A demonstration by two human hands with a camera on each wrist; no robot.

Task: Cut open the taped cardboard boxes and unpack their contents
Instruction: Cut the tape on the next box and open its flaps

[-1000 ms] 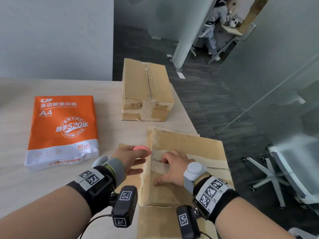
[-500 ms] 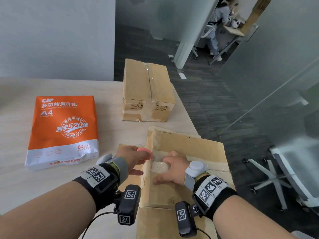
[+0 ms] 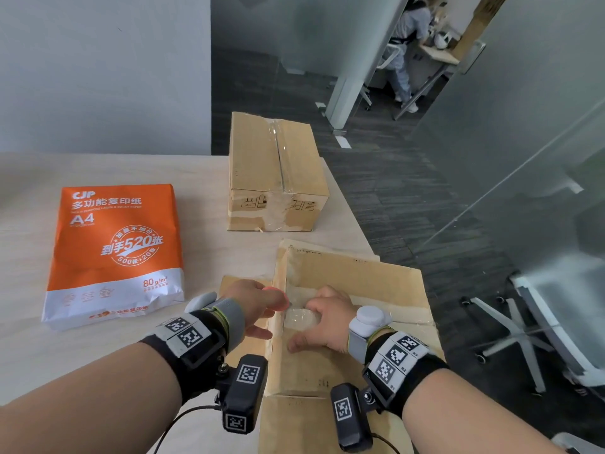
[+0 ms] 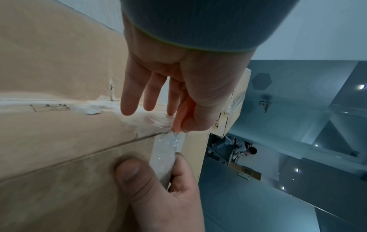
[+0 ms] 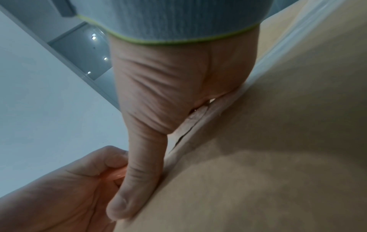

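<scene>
The near cardboard box (image 3: 353, 283) lies in front of me, its seam covered with clear tape (image 3: 301, 317). My left hand (image 3: 252, 299) pinches a small pink cutter (image 3: 275, 290) between thumb and forefinger. In the left wrist view the cutter (image 4: 184, 109) has its tip on the tape (image 4: 166, 150) at the box edge. My right hand (image 3: 327, 322) grips a loose bunched strip of that tape, with its thumb (image 4: 127, 172) pressed on the cardboard. A second box (image 3: 278, 172), still taped, stands farther back on the table.
An orange pack of A4 paper (image 3: 114, 250) lies on the table (image 3: 203, 257) to the left. The table's right edge runs beside both boxes. A white office chair (image 3: 540, 322) stands on the floor at the right. A person (image 3: 406, 44) stands far off behind glass.
The tape under my right hand has bunched up from a flat strip. The cutter has slipped a little further under my left fingers toward the tape. Both hands stay at the same spot.
</scene>
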